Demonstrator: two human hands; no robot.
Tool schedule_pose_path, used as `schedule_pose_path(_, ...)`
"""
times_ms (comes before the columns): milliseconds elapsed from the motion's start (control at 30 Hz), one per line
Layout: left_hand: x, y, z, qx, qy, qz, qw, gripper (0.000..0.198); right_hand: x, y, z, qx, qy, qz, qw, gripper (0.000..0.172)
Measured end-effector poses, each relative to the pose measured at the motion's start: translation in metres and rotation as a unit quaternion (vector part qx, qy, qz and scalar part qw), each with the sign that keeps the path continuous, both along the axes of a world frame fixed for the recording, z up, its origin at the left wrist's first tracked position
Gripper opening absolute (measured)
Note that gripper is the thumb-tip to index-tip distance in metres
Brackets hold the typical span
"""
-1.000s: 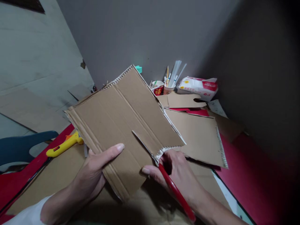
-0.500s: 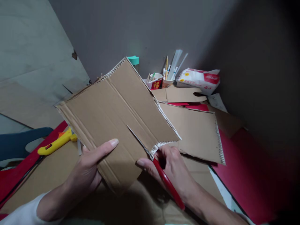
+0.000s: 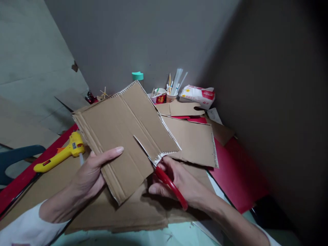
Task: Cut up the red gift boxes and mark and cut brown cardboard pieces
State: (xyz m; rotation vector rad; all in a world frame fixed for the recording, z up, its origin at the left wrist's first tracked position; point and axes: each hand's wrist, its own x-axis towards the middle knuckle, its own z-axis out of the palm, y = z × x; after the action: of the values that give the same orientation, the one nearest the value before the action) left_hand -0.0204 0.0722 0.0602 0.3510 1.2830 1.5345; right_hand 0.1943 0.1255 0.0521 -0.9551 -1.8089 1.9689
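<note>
My left hand (image 3: pixel 93 174) grips the lower left edge of a brown cardboard piece (image 3: pixel 123 126), thumb lying on its face. The piece is held up, tilted, above the table. Red-handled scissors (image 3: pixel 171 187) are in my right hand (image 3: pixel 176 179), at the lower right edge of the cardboard. One thin blade lies over the cardboard face, pointing up and left; the other blade is hidden behind it. Beside the blade the cut edge curves and shows white torn corrugation. Some of my right fingers are hidden by the handle.
A yellow glue gun (image 3: pixel 61 153) lies at the left. Behind stand paper cups with sticks (image 3: pixel 172 97), a teal-lidded bottle (image 3: pixel 137 76) and a tissue pack (image 3: pixel 197 95). More cardboard (image 3: pixel 192 136) and red sheets (image 3: pixel 238 174) lie on the right. A dark blue chair (image 3: pixel 20 159) is at the left.
The view has shifted, so more of the table's front shows. Both hands still hold the cardboard and scissors; my right thumb now sits lower, off the cardboard's face.
</note>
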Motion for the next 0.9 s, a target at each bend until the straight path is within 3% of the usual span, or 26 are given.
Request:
schedule_pose_path(100,0.0,0.0,0.002,-0.019,-0.024,-0.003,1.0,0.063,0.003,-0.006,0.005,-0.026,0.01,0.006,1.0,0.056)
schedule_pose_path(367,-0.003,0.002,-0.001,-0.039,-0.01,0.008,0.999,0.069,-0.004,-0.016,0.011,-0.052,0.015,-0.067,0.996,0.066)
schedule_pose_path(567,0.003,0.0,0.005,-0.067,-0.053,-0.027,0.996,0.056,-0.001,-0.02,0.014,-0.028,-0.015,-0.061,0.998,0.055)
schedule_pose_path(733,0.007,-0.002,0.015,-0.076,-0.079,-0.013,0.994,0.045,-0.005,-0.023,0.014,-0.04,0.018,-0.076,0.996,0.062)
schedule_pose_path(900,0.007,-0.007,0.019,-0.051,-0.059,-0.006,0.997,0.052,-0.013,-0.031,0.003,0.051,-0.008,-0.117,0.992,0.043)
